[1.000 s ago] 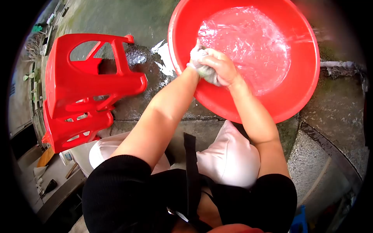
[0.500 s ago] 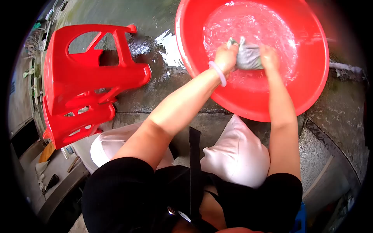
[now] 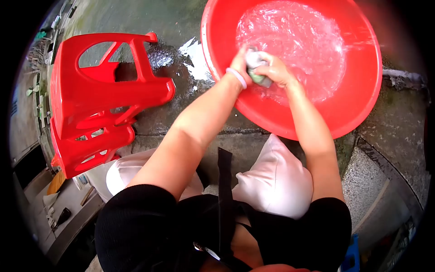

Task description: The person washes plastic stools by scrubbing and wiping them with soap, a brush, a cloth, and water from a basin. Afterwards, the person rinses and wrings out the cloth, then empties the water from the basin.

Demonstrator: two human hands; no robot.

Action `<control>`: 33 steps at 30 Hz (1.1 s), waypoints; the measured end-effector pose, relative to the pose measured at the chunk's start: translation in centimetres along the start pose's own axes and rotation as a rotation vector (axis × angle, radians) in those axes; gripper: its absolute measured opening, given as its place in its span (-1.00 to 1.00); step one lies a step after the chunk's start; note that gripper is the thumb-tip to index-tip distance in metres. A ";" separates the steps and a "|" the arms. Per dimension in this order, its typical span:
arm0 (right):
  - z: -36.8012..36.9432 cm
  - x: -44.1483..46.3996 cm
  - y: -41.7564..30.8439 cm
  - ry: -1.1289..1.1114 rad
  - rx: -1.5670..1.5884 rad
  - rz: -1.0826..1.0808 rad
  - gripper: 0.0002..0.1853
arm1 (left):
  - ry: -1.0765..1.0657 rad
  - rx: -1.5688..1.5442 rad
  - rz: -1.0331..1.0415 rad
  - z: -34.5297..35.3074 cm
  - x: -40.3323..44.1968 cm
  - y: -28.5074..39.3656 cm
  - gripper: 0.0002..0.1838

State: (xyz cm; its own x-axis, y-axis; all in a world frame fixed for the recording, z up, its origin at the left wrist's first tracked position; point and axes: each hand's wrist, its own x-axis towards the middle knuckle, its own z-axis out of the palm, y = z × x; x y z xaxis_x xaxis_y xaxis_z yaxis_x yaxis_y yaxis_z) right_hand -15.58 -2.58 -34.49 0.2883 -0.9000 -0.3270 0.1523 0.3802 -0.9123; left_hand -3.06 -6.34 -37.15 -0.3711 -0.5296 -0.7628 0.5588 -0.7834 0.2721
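Observation:
A wet, bunched-up grey-green cloth (image 3: 257, 72) is held between both hands over the near left part of a large red basin (image 3: 362, 109). My left hand (image 3: 242, 67), with a pale bangle at its wrist, presses the cloth from the left side. From the right, my right hand (image 3: 276, 71) has its fingers wrapped round the cloth. Rippling water (image 3: 303, 50) lies in the basin below and beyond the hands. Some of the fingers are blurred or hidden by the cloth.
Red plastic stools (image 3: 99, 95) lie on their side on the wet concrete floor (image 3: 181, 27) at the left. A blue plastic object (image 3: 351, 256) is at the lower right. Tools and small items sit at the lower left edge.
The cloth was stretched between my hands half a second ago; now it is bunched up. Both hands have come together and moved left toward the basin's near left rim.

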 end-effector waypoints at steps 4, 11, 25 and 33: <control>4.2 -4.2 -7.8 -0.226 -0.662 -0.446 -0.79 | -0.609 -0.029 -0.241 -2.1 -0.4 2.2 -0.60; -2.6 -2.0 -2.4 0.481 -0.879 -0.819 -0.87 | -0.122 0.049 0.137 4.2 -2.9 0.6 -0.75; -13.0 -3.7 0.0 0.446 -1.141 0.197 -0.63 | 0.367 0.076 0.110 1.7 -3.7 1.3 -0.53; -7.8 0.3 11.4 -0.053 -1.096 0.193 -0.51 | 0.188 0.112 0.055 1.9 -4.9 0.5 -0.61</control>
State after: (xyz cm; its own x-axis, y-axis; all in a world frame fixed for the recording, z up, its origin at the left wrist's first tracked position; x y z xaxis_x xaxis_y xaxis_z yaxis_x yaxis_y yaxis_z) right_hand -21.11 -0.15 -46.90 0.2607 -0.8259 -0.4999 -0.8091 0.0955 -0.5798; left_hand -2.40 -4.75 -32.13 -0.1917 -0.5108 -0.8380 0.4850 -0.7916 0.3716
